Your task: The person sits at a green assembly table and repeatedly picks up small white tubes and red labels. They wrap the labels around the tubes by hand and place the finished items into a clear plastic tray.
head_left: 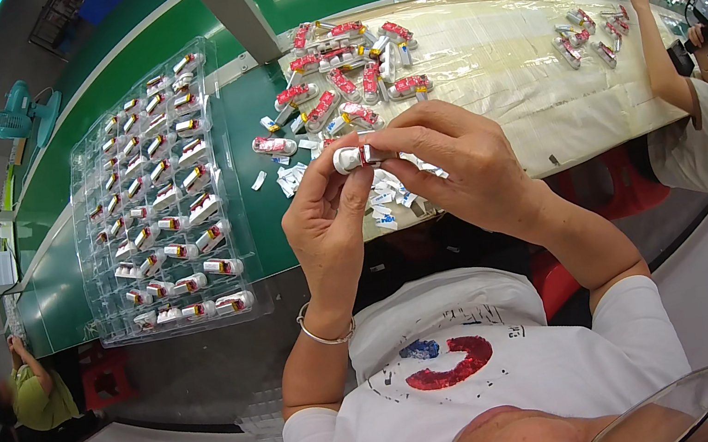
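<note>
Close in front of me, above the table's near edge, both hands meet on a small white rounded piece with a red and dark band. My left hand pinches its white end between thumb and fingers. At the banded end, the fingertips of my right hand are closed on it and partly hide it. Just beyond lie several red-and-white oblong pieces in a loose heap. Small white-and-blue slips are scattered beneath and beside my hands.
To the left, a clear plastic tray holds rows of white pieces with red and yellow bands. A cream sheet covers part of the green table. A post rises behind. Co-workers sit at far left and right, near red stools.
</note>
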A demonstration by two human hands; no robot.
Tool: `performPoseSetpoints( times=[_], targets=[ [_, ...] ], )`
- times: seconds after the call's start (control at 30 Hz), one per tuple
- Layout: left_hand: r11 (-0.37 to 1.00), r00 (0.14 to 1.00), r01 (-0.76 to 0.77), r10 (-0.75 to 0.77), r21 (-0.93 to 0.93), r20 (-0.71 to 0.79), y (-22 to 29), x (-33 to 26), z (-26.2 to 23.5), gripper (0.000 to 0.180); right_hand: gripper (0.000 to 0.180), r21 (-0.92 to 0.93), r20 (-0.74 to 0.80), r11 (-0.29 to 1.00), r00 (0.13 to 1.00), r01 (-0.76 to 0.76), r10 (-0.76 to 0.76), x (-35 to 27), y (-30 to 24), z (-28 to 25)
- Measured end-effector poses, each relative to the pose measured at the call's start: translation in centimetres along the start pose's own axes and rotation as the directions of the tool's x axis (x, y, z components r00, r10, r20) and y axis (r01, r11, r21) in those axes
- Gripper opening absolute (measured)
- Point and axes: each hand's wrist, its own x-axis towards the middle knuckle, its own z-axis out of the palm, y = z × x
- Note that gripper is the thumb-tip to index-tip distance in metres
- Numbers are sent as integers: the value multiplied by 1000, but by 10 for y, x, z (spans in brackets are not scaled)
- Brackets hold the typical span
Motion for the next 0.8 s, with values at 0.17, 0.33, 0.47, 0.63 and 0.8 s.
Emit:
performPoseSetpoints(
  times=[0.17,0.33,0.47,0.63,0.8],
  targets=[
    [999,999,32,-32,-24,-7,3,-1,2,30,34,-38,13,999,1000,10,-10,-2,0,0],
    [997,998,59,-60,-56,-13,0,-3,2,31,33,-77,-14,996,999,34,-35,-5,-2,2],
    [995,996,82,-84,-64,-38,-1,-4,4,32,39,-135,6,991,1000,19,-18,-6,-5,1],
    [993,997,54,-60,-107,-54,0,-4,9,35,33,-200,-47,974,992,106,-117,-4,-4,4],
    [992,989,71,-83,-100,-126,-3,-2,12,37,36,-103,-78,986,987,134,-142,-6,6,10]
  ],
)
